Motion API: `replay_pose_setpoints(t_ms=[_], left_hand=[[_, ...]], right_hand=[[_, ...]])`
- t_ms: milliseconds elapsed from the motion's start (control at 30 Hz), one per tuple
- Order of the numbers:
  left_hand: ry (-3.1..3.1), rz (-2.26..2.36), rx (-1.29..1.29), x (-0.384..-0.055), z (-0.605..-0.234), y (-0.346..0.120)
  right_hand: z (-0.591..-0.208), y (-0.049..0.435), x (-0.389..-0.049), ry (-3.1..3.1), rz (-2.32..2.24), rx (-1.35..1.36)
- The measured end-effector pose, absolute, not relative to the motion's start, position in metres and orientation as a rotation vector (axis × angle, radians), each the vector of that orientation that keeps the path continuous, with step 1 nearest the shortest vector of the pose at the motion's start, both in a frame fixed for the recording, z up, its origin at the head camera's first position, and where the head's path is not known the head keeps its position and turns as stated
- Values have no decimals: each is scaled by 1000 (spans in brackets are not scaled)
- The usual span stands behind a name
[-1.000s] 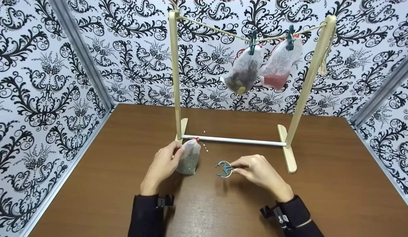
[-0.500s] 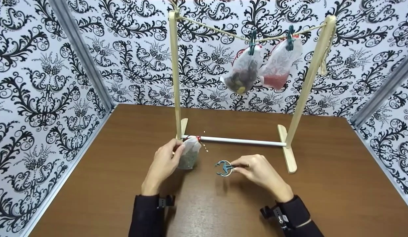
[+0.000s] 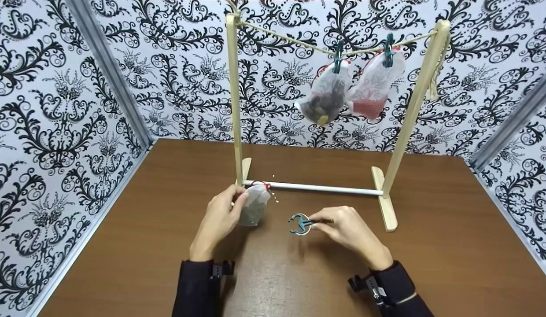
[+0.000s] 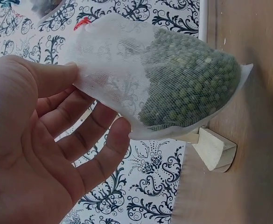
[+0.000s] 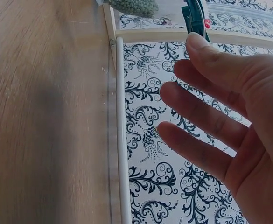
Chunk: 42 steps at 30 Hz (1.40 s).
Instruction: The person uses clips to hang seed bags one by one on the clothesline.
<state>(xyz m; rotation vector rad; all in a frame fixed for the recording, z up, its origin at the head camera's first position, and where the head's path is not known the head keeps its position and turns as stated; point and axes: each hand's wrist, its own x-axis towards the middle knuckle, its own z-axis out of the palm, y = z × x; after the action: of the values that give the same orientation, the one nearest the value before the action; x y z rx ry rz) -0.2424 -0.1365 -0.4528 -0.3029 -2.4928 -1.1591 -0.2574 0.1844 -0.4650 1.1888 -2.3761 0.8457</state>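
Observation:
My left hand (image 3: 218,220) pinches the upper side edge of a white mesh drawstring bag (image 3: 255,204) between thumb and fingers, holding it over the table. Green pea-like grains (image 4: 192,81) fill its lower part, and a red drawstring (image 4: 82,23) shows at its top. To the right, my right hand (image 3: 343,226) pinches a dark green clothespin (image 3: 303,223) by its handles, with the clip's curved jaws spread and pointing left toward the bag. In the right wrist view the clothespin (image 5: 194,18) shows only in part at the top edge.
A wooden frame (image 3: 235,101) with a rope (image 3: 284,38) and a white bottom bar (image 3: 321,188) stands behind. Two mesh bags hang clipped from the rope, one with dark contents (image 3: 321,103), one with red (image 3: 370,108). Small white crumbs (image 3: 275,198) lie on the table (image 3: 167,185).
My left hand has lifted the mesh bag slightly, and the bag's bottom has swung up and away. The right hand with the clothespin has barely moved.

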Motion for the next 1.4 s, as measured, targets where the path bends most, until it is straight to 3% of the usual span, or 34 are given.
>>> replay_pose_setpoints(t_ms=[767,1400], left_hand=[[-2457,-1001,-391,-244,-425,-117],[-2430,-797,-448,-260,-338,-102]], right_hand=[[-447,195,-260,-2189,822,1169],[-338,197,-265,-2144,481,1194]])
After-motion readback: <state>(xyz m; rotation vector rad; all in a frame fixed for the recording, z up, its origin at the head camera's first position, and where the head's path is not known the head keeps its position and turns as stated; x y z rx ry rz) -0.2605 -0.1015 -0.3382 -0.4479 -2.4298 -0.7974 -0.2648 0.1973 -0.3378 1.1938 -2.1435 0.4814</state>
